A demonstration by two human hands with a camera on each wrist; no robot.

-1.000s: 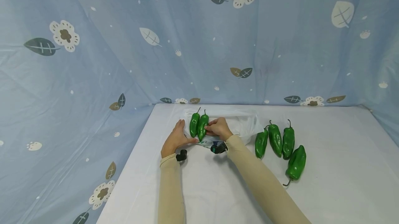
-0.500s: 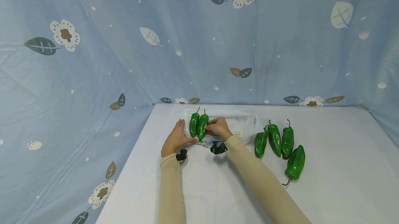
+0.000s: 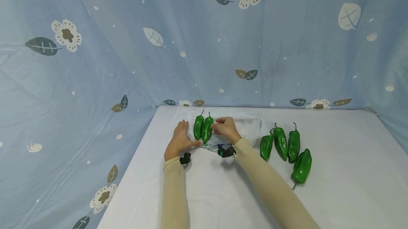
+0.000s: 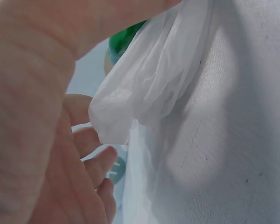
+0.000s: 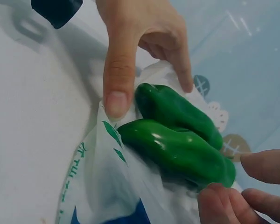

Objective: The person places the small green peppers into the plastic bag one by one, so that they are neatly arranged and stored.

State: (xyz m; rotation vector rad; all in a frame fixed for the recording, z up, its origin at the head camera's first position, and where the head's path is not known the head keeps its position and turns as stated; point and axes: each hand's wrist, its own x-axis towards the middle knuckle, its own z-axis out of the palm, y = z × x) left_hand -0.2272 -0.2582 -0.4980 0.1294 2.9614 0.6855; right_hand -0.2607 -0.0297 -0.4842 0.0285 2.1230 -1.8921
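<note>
Nearest to us, the left sleeve (image 3: 174,197) reaches straight forward and the right sleeve (image 3: 274,183) comes in slantwise. Between them, the white table (image 3: 220,197) gives room before both hands. The left hand (image 3: 180,142) is spread, its thumb well apart from the fingers, at the end of a white plastic bag (image 3: 251,126). On the bag, near the left thumb, we find green writing (image 5: 75,163), too blurred for reading, and a blue patch (image 5: 136,215). The right hand (image 3: 226,128) keeps thumb and fingers apart, close beside the right pepper (image 3: 207,130); whether they touch, we cannot tell. This pepper and the left pepper (image 3: 198,127), both green, lie side by side on the bag, between the hands. Four other peppers (image 3: 282,146) lie to the right of the right hand. Beyond both hands, the table's far edge meets a blue curtain (image 3: 194,52).
</note>
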